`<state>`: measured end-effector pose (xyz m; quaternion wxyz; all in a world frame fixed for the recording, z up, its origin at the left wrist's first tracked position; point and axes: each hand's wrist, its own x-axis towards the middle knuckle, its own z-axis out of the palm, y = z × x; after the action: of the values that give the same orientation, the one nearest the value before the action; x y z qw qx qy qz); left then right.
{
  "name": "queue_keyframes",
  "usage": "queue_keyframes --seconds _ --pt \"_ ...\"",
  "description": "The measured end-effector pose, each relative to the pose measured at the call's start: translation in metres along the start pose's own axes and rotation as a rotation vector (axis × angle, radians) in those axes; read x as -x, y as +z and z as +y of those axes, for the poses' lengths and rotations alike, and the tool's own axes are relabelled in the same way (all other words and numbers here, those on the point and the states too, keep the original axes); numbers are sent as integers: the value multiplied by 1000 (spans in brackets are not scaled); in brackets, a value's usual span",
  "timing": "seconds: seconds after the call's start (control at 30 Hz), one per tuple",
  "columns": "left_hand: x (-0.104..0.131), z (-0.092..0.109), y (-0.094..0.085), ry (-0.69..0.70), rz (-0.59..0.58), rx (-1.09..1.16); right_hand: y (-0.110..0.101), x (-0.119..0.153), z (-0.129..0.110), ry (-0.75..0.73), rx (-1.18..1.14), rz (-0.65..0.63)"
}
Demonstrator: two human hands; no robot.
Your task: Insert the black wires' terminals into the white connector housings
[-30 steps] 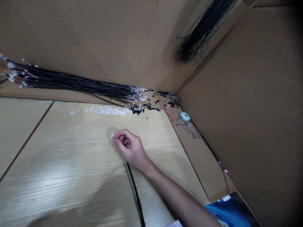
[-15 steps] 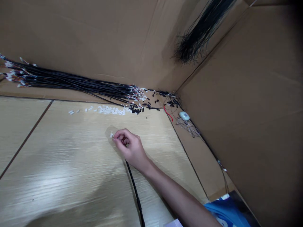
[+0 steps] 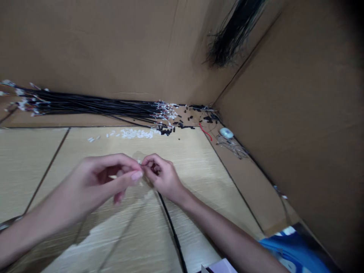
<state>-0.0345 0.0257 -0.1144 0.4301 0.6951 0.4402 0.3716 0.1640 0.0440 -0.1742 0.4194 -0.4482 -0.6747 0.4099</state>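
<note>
A black cable (image 3: 170, 223) rises from the front edge of the table into my right hand (image 3: 163, 176). My right thumb and forefinger pinch its thin wires near the end. Fingertips of my left hand (image 3: 106, 176) come together right at that wire end, touching or almost touching my right fingertips. What sits between the left fingertips is blurred and covered by them. A small white connector (image 3: 139, 162) on the cable end shows only faintly behind the fingers.
A bundle of black cables (image 3: 96, 104) lies along the cardboard wall. Before it are white connector pieces (image 3: 136, 133) and short black tubes (image 3: 166, 131). A red wire (image 3: 206, 132) and a pale oval object (image 3: 226, 133) lie right. Dark wires (image 3: 230, 38) hang above. Blue material (image 3: 292, 250) sits lower right.
My left hand has come in from the lower left to the cable end. My right hand keeps its pinch on the cable. The view has shifted slightly.
</note>
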Motion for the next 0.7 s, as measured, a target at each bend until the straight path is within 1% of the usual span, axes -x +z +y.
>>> queue_keyframes --seconds 0.07,0.1,0.17,0.23,0.33,0.47,0.7 --pt "-18 -2 2 -33 -135 -41 0 0 0 -9 -18 5" --pt "-23 -6 4 -47 -144 -54 0 0 1 -13 -24 10" --pt "-26 -17 9 -56 -127 -90 1 0 1 -22 -29 14" --pt "-24 -27 13 -47 -101 -104 1 0 1 -26 -27 11" --pt "-20 -35 15 -42 -80 -113 1 -1 2 -27 -19 8" --pt "-19 -39 16 -44 -60 -134 1 -2 2 -40 -8 6" --pt "-19 -38 16 -44 -66 -171 0 -2 2 -71 31 -3"
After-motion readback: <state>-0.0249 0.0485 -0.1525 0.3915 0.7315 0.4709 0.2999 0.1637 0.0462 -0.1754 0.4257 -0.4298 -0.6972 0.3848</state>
